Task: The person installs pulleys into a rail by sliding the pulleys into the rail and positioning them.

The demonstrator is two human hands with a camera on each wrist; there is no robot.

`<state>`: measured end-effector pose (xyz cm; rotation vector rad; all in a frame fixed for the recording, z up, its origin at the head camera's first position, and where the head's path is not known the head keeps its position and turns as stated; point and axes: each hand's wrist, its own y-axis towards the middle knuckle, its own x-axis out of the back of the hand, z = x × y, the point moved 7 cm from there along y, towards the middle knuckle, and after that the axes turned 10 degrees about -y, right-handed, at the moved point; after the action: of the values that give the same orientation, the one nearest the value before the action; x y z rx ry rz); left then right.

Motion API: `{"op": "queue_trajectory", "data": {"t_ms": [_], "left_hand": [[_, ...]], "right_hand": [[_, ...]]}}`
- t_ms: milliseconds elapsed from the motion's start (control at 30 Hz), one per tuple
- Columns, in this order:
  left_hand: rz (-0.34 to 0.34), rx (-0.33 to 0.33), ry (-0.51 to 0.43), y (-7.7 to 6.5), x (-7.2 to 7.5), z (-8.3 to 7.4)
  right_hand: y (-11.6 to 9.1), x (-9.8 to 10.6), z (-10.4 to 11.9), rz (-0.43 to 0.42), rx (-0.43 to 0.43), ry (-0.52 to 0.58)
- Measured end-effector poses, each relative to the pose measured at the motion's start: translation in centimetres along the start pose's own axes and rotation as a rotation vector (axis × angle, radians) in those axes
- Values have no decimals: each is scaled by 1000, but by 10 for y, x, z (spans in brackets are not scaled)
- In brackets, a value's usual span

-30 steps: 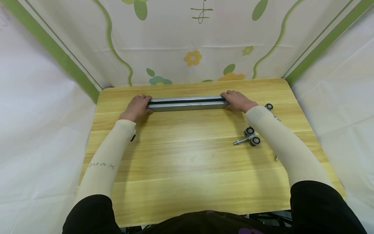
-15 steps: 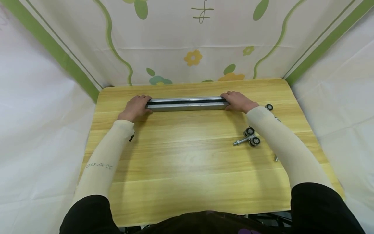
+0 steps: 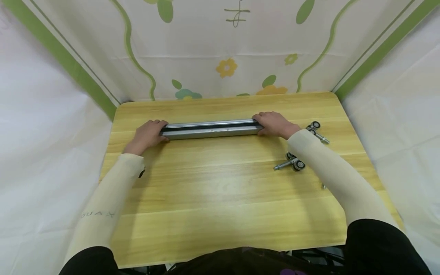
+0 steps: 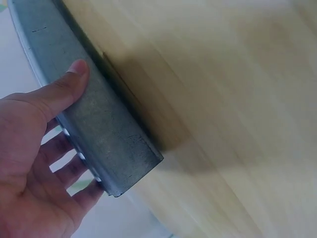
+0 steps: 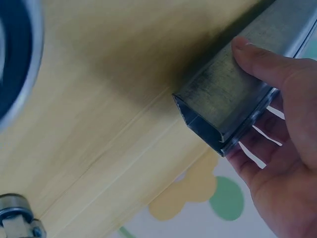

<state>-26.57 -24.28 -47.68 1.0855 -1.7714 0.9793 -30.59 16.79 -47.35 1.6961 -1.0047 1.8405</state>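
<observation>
A grey metal channel rail [image 3: 211,133] with a dark slot along its top lies crosswise toward the back of the wooden table. My left hand [image 3: 148,134] grips its left end. In the left wrist view the thumb presses the rail's near face [image 4: 101,109] while the fingers reach over the slotted side. At the other end my right hand [image 3: 273,124] holds the rail the same way. The hollow, open end of the rail [image 5: 200,121] shows in the right wrist view, near the fingertips.
Right of the rail lie two roller trolleys with bolts, one nearer [image 3: 295,163] and one farther back [image 3: 313,128]. A bolt tip [image 3: 324,186] shows beside the right sleeve, the rest hidden. A printed cloth [image 3: 227,46] hangs behind the table [image 3: 220,214].
Both hands have drawn the rail toward the body and slightly left, its left end coming nearer than its right. The farther trolley is more exposed now.
</observation>
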Motion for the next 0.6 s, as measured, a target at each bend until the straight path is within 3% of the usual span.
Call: {"op": "queue_trajectory", "data": {"t_ms": [233,600], "left_hand": [[-4,5,-1,-29,5,8],[6,-5,16,-74,-2,10]], "right_hand": [[-5,4,29,4,37,-48],[-22,4,65,-31,129,-91]]}}
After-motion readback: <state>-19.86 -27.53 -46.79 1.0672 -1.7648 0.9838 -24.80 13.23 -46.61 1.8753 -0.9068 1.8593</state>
